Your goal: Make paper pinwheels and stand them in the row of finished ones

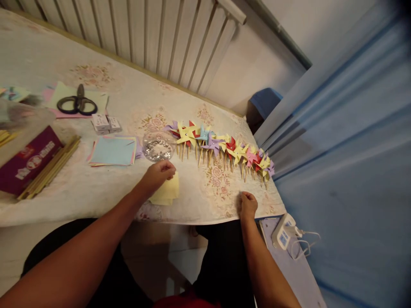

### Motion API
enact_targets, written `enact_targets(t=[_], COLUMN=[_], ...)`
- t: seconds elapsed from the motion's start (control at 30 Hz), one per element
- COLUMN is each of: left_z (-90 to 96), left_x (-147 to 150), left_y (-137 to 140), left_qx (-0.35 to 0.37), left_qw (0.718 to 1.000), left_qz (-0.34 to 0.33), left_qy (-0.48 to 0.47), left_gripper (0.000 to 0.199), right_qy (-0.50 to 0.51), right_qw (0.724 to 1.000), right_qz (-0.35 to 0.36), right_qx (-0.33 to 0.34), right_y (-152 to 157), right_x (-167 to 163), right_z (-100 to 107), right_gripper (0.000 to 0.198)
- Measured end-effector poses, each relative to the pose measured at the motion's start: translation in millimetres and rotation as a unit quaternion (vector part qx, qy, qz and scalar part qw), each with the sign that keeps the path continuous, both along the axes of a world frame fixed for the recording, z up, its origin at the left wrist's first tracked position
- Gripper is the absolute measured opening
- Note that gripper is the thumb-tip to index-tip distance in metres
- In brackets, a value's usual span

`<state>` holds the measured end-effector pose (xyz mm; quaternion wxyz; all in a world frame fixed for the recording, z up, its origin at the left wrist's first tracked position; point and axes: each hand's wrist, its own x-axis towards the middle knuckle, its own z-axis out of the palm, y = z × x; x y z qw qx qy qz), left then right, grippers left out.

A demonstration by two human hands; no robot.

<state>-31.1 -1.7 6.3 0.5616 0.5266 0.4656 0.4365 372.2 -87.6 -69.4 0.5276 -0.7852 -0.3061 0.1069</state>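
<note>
Seemingly gathering, right hand (249, 207) curled, left hand (159, 173) pinched, contents unclear, next needing yellow paper (167, 192) at its five o'clock

Below their fingers (168, 168) the legwear (224, 265) is black, the garment (186, 302) lower still is red, and the forearms (105, 231) are bare.

A head-worn camera is looking forward and down over the near edge of the table (192, 210), sitting close above it; both right corners are showing, the left end is running out of view, and the far edge is slanting.
</note>
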Motion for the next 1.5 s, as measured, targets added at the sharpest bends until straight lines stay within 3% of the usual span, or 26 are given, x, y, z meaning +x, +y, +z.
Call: enact_targets(t=[0.17, 0.3, 0.37, 0.47, 0.57, 0.7, 0.9, 1.07, 1.33, 1.5], left_z=[0.1, -1.5, -4.5, -10.4, -16.1, -24.0, -39.4, -56.6, -86.1, -85.7], left_x=[-25.4, -33.0, -33.3, -31.3, -28.3, -24.5, -18.7, -14.1, -14.2, -15.0], left_y=[-3.8, -7.8, -8.2, -7.9, -8.3, -10.0, -10.1, -3.9, -1.5, -10.8], left_qx=[0.004, 0.037, 0.047, 0.074, 0.120, 0.168, 0.197, 0.215, 0.291, 0.335], left_qw=[0.987, 0.976, 0.973, 0.968, 0.961, 0.953, 0.942, 0.921, 0.882, 0.852], left_qz=[0.130, 0.142, 0.140, 0.129, 0.101, 0.058, 0.010, -0.049, -0.071, -0.104], left_qy=[0.093, 0.160, 0.179, 0.203, 0.226, 0.246, 0.273, 0.320, 0.364, 0.389], left_gripper=[0.020, 0.017, 0.016, 0.016, 0.019, 0.029, 0.045, 0.047, 0.044, 0.041], right_qy=[0.039, -0.075, -0.138, -0.212, -0.295, -0.387, -0.446, -0.450, -0.461, -0.399], right_qw=[0.998, 0.977, 0.940, 0.862, 0.772, 0.719, 0.690, 0.696, 0.702, 0.739], right_qz=[0.050, 0.199, 0.308, 0.447, 0.552, 0.577, 0.568, 0.557, 0.538, 0.541], right_qx=[-0.005, 0.026, 0.054, 0.112, 0.107, 0.027, -0.048, -0.055, -0.075, -0.053], right_y=[7.5, 15.5, 17.2, 18.2, 20.9, 24.1, 19.9, 17.3, 13.3, 11.5], right_x=[-55.7, -138.3, -185.5, -245.7, -278.3, -283.0, -278.1, -277.3, -249.7, -217.8], right_z=[13.6, 28.7, 35.9, 43.9, 45.4, 33.9, 18.8, 21.9, 20.4, 19.6], right_gripper=[0.020, 0.023, 0.027, 0.036, 0.043, 0.060, 0.077, 0.080, 0.080, 0.065])
